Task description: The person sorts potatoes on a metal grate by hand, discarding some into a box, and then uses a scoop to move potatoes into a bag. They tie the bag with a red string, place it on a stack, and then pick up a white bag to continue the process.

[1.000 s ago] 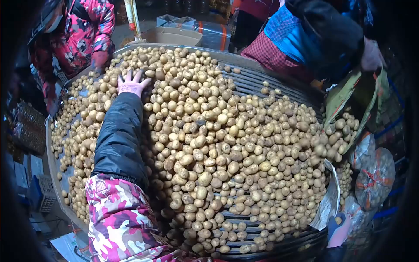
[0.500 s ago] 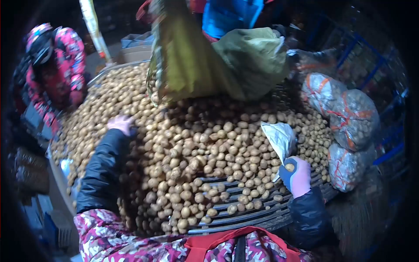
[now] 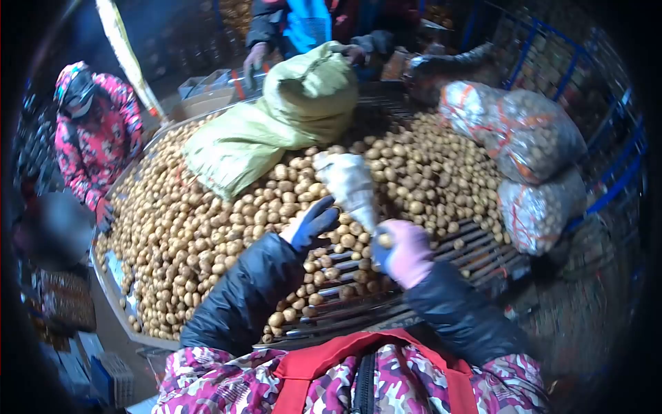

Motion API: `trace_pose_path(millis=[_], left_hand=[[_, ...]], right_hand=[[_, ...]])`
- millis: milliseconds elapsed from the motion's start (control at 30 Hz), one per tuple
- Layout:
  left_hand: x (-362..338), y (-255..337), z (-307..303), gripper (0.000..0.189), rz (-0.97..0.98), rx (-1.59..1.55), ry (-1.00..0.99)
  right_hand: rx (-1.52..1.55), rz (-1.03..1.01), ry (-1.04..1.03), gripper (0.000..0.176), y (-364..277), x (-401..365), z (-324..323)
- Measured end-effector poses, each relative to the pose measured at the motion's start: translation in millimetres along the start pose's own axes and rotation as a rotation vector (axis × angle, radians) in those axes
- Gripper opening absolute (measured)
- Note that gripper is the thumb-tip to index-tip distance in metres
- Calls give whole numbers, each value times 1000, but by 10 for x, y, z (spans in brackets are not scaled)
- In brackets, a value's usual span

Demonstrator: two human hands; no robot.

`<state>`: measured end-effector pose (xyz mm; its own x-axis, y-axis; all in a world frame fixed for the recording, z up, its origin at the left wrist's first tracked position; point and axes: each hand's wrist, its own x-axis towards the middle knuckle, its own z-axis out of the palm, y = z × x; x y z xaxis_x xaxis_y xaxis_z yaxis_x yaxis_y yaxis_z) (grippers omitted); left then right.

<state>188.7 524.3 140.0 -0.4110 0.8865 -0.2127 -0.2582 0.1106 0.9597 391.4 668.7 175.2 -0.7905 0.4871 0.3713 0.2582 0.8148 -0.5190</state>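
Note:
Many small potatoes (image 3: 207, 231) are heaped over a slatted table (image 3: 476, 252). In a pink and blue glove, my right hand (image 3: 408, 257) is closed round the narrow end of a crumpled white bag (image 3: 347, 181). A single potato (image 3: 385, 240) shows between the fingers of that hand. The bag's wider end lies against the heap. To the left of the bag, my left hand (image 3: 309, 225), also gloved, is just above the potatoes, its fingers stretched out and holding nothing that I can see.
A pale green sack (image 3: 303, 103) slumps across the far side of the heap, beside a person in a blue apron (image 3: 308, 27). Another person in pink patterned clothing (image 3: 96, 138) stands at the left rim. Filled clear bags (image 3: 541, 131) are stacked at the right.
My left hand has moved right, off the left part of the heap, towards the bag. My right hand has carried the white bag left. The green sack has come down onto the potatoes.

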Motion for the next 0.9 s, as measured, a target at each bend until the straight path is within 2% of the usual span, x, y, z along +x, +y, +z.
trace_pose_path(millis=[33,67,100,133,167,200,233,267,300,367,433,467,500,533,633,667,733,767,833,867,900], left_hand=[[14,60,297,69,-83,-162,-11],[240,-86,460,54,7,-365,90],[581,-425,291,41,185,-338,69],[684,-588,82,37,321,243,230],[911,-870,-274,37,674,851,196],[682,-584,81,25,627,371,376],[525,-295,244,22,379,231,530],[601,-377,157,22,586,70,485],[521,-264,117,20,758,328,477],[374,63,410,21,752,338,350],[156,461,899,23,738,358,180],[122,563,997,24,740,416,9],[114,613,1072,26,742,473,-163],[105,625,1237,29,671,407,-242],[178,591,1677,38,383,205,-484],[221,559,1798,41,270,144,-551],[159,509,2322,39,286,16,-507],[218,465,2455,39,278,19,-524],[356,344,2665,37,223,-1,-648],[444,285,2766,40,225,137,-581],[645,106,2789,42,206,133,-607]], right_hand=[[-148,-28,-205,27,-71,-50,28],[-229,-95,-233,27,-38,-150,181],[-210,-76,-302,30,-43,-195,266],[-94,-60,-336,37,11,-234,315],[29,-12,-359,55,212,-326,457],[-43,37,-417,63,206,-347,313],[-105,93,-480,71,195,-394,175],[-183,155,-416,79,370,-513,244],[-132,286,-366,81,464,-565,186],[83,312,-132,89,850,-710,222],[366,242,163,97,981,-732,56],[475,224,272,101,1039,-759,-86],[551,238,363,101,1095,-853,-241],[626,244,456,102,1156,-952,-392],[1140,330,548,83,1081,-1381,-935],[1373,441,532,77,1009,-1537,-1140],[1734,778,492,50,824,-1795,-1596],[1774,782,564,46,972,-1954,-1555],[1703,863,570,44,1207,-2222,-1598],[1653,662,505,46,1456,-2406,-1527],[1603,454,456,49,1702,-2590,-1457]])
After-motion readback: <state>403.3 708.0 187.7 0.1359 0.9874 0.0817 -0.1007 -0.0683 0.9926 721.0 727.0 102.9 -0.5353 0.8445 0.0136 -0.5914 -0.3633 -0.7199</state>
